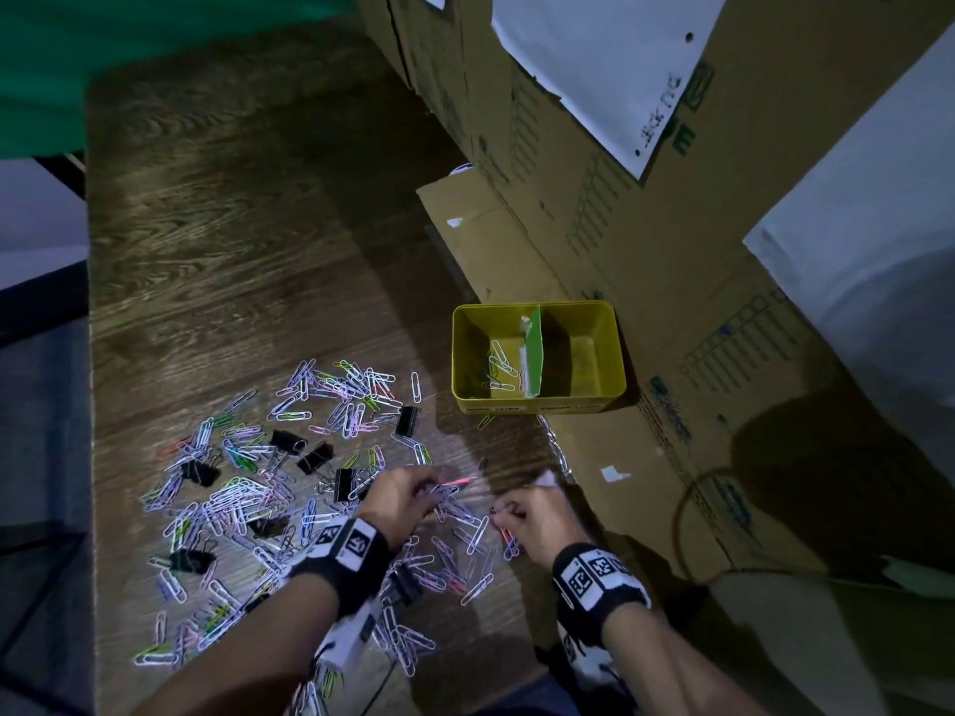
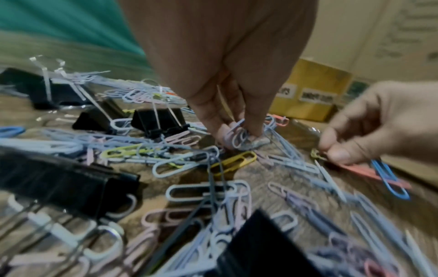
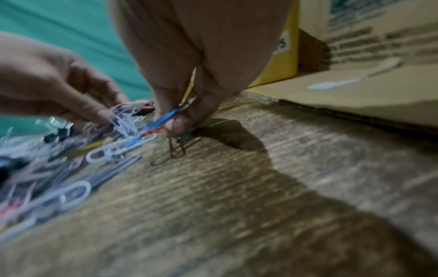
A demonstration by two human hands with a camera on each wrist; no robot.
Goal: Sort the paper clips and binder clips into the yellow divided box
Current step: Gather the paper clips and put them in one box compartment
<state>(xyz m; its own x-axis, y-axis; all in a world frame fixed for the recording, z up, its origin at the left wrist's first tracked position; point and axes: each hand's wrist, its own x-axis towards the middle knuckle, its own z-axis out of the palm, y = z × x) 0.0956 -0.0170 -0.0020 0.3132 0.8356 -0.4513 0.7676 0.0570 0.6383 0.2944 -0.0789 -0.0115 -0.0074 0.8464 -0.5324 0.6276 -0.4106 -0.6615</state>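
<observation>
Both hands, L (image 1: 400, 501) & R (image 1: 532, 514), pinch paper clips (image 1: 248, 503) on table (image 1: 232, 224).

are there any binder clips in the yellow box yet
No: in the head view the yellow box holds only a few paper clips in its left compartment, and the black binder clips still lie on the table.

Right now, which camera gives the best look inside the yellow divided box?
The head view: it looks down into the yellow divided box, showing the green divider and a few paper clips in the left compartment. The left wrist view shows only its blurred outer wall with labels; the right wrist view shows a sliver behind the hand.
</observation>
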